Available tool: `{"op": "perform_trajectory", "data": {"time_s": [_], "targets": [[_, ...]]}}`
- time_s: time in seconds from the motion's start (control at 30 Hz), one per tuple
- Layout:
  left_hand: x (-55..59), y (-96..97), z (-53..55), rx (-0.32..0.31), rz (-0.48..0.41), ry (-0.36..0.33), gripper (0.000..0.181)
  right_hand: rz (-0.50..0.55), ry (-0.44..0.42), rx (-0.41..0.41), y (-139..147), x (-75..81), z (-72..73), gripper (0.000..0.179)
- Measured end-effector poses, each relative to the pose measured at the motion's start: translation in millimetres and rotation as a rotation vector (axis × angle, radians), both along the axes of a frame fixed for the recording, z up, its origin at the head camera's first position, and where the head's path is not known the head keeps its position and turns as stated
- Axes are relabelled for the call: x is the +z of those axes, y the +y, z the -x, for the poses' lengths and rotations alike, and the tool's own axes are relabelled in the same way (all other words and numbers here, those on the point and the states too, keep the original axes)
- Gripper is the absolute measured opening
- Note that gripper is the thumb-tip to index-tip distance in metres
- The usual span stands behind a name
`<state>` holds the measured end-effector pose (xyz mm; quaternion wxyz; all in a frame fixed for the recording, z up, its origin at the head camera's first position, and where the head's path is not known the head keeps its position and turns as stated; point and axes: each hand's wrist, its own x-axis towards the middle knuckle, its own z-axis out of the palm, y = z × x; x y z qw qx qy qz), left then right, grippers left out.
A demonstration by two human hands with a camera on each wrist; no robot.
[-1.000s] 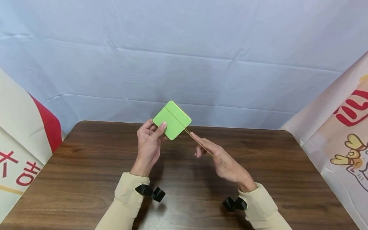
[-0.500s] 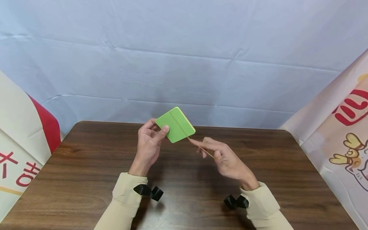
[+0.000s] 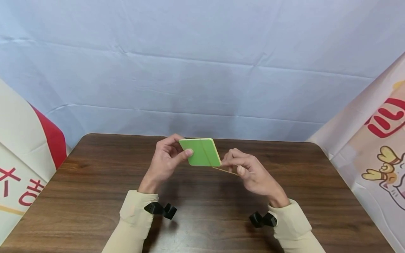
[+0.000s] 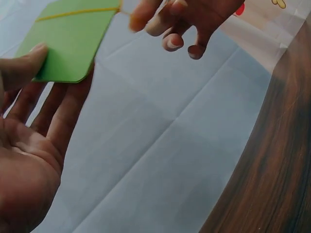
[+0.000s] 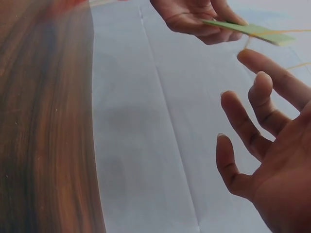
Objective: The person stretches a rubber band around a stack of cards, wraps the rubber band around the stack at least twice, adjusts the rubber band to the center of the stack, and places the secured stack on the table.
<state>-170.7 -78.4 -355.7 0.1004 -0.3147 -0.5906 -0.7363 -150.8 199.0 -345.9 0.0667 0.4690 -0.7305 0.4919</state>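
My left hand (image 3: 164,160) holds a green square pad (image 3: 200,153) with rounded corners and a yellowish edge, thumb on its face and fingers behind. The pad is tilted, raised over the table. A thin yellow rubber band (image 4: 77,13) crosses the pad's face, and part of it stretches away from the lower edge to my right hand (image 3: 253,175). In the right wrist view the band loops over the tip of the index finger (image 5: 272,70), while another strand runs toward the thumb side. The other right fingers are loosely bent, clear of the pad.
Below both hands lies a dark wooden table (image 3: 202,225). A pale blue cloth (image 3: 202,70) hangs behind it. Printed banners stand at the left (image 3: 25,140) and right (image 3: 383,140). A black camera (image 3: 159,209) is strapped to each wrist.
The pad has come down and turned from a diamond slant to nearly level, tipping so its face looks flatter. The right hand has shifted slightly right, fingers more bent, the band still stretched to it.
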Motion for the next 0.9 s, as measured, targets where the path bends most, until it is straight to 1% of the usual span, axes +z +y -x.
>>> {"op": "perform_trajectory", "data": {"time_s": [0.1, 0.17, 0.27, 0.37, 0.6, 0.73, 0.9], "targets": [[0.3, -0.6, -1.0, -0.032, 0.090, 0.024, 0.013, -0.009, -0.026, 0.018, 2.2, 0.5, 1.1, 0.065], [0.3, 0.2, -1.9, -0.067, 0.135, 0.021, 0.012, -0.021, -0.034, 0.014, 3.4, 0.7, 2.1, 0.066], [0.9, 2.4, -3.5, -0.107, 0.198, 0.008, 0.012, -0.041, -0.025, -0.006, 4.7, 0.9, 3.4, 0.065], [1.1, 4.4, -4.7, -0.131, 0.250, 0.007, 0.012, -0.052, -0.012, -0.021, 5.3, 0.0, 4.2, 0.060], [3.2, 7.9, -6.2, -0.186, 0.335, 0.049, 0.014, -0.086, -0.009, -0.048, 3.9, -3.0, 5.0, 0.055], [4.1, 9.0, -7.5, -0.208, 0.380, 0.067, 0.017, -0.095, -0.035, -0.057, 4.1, -4.6, 4.5, 0.053], [4.9, 9.7, -8.9, -0.225, 0.422, 0.102, 0.015, -0.114, -0.055, -0.072, 3.4, -4.9, 3.9, 0.055]]}}
